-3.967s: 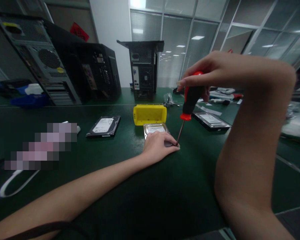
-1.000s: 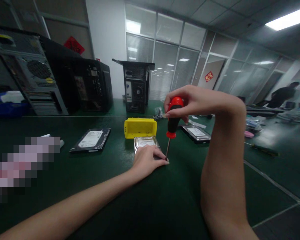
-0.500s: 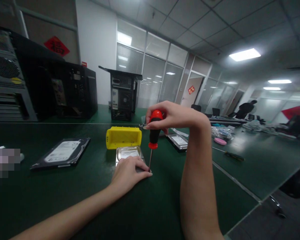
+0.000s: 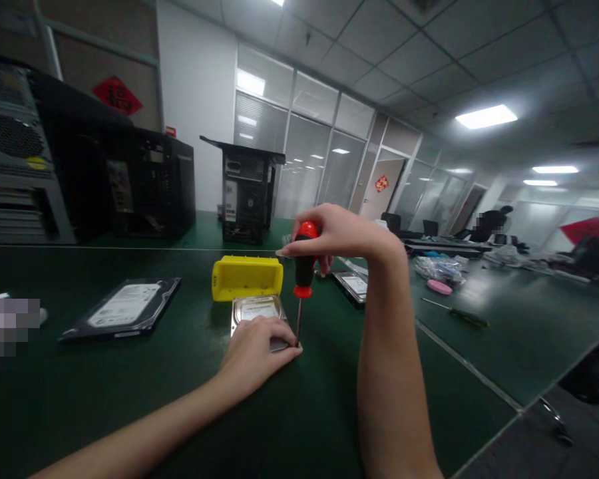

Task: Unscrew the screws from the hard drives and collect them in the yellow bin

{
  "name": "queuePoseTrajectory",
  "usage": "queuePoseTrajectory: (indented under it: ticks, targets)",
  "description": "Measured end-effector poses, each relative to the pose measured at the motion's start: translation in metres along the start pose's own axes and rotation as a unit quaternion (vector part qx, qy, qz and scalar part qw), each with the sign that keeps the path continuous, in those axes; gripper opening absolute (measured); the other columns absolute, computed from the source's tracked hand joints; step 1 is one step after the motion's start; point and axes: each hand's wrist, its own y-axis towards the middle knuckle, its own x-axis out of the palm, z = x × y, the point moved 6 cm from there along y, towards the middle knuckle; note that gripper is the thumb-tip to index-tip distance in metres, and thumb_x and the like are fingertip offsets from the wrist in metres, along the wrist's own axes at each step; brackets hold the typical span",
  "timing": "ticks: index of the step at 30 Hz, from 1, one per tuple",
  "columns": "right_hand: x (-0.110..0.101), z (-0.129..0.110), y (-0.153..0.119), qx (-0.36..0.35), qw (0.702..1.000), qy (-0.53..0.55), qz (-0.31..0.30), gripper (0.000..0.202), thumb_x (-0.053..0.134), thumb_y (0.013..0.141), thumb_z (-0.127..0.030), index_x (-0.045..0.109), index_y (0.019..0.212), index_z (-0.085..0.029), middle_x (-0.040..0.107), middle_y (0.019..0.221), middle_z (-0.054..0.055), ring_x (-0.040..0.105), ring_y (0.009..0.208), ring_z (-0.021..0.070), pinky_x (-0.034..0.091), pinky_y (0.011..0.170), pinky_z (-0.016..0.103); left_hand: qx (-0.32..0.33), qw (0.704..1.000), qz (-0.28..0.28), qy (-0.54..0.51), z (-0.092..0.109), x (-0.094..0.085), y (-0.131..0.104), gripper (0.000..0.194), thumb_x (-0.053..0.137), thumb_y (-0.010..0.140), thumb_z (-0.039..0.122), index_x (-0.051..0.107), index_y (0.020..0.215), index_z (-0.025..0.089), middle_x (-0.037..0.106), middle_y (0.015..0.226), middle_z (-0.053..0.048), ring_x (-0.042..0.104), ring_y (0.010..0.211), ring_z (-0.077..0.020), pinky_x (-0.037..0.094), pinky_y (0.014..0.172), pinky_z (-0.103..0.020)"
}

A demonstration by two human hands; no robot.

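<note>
My right hand (image 4: pixel 329 233) grips the red and black handle of a screwdriver (image 4: pixel 304 269), which stands nearly upright. Its tip meets the near right corner of a silver hard drive (image 4: pixel 258 307). Over the drive's near part lies my left hand (image 4: pixel 259 346), thumb and fingers closed on its right edge beside the tip. Directly behind the drive is a yellow bin (image 4: pixel 247 276), lying with its opening towards me. Whatever is under the screwdriver tip is too small to make out.
A bagged hard drive (image 4: pixel 124 307) lies left, another drive (image 4: pixel 352 286) behind my right forearm. Black computer cases (image 4: pixel 247 193) stand at the back. To the right are a second screwdriver (image 4: pixel 466 317), a pink disc (image 4: pixel 439 287) and plastic bags (image 4: pixel 442 267). A person (image 4: pixel 492 223) is far off.
My right hand and the screwdriver handle have shifted slightly left, so the shaft is more upright. My left hand keeps its hold on the drive.
</note>
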Motion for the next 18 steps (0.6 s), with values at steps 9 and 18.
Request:
queuePoseTrajectory:
  ticks: [9,18]
  targets:
    - [0.001,-0.0009,0.0012,0.023,1.0,-0.006,0.015,0.033,0.068,0.073,-0.042,0.052,0.079,-0.014,0.061,0.062,0.003,0.054,0.041,0.0081,0.043,0.034,0.017,-0.001,1.0,-0.004,0.01,0.0027,-0.0014,0.0012,0.019,0.059,0.079,0.044,0.072,0.081,0.031,0.07,0.098,0.003,0.058,0.098,-0.0233,0.038,0.088,-0.038]
    - [0.0026,-0.0019,0.0038,0.007,1.0,-0.011,0.01,0.035,0.065,0.075,-0.047,0.057,0.083,-0.014,0.06,0.069,0.003,0.057,0.048,0.0088,0.046,0.039,0.017,0.003,1.0,-0.002,0.01,0.0024,-0.0011,0.0007,0.018,0.062,0.077,0.045,0.072,0.081,0.03,0.07,0.098,0.004,0.058,0.098,-0.0233,0.038,0.088,-0.037]
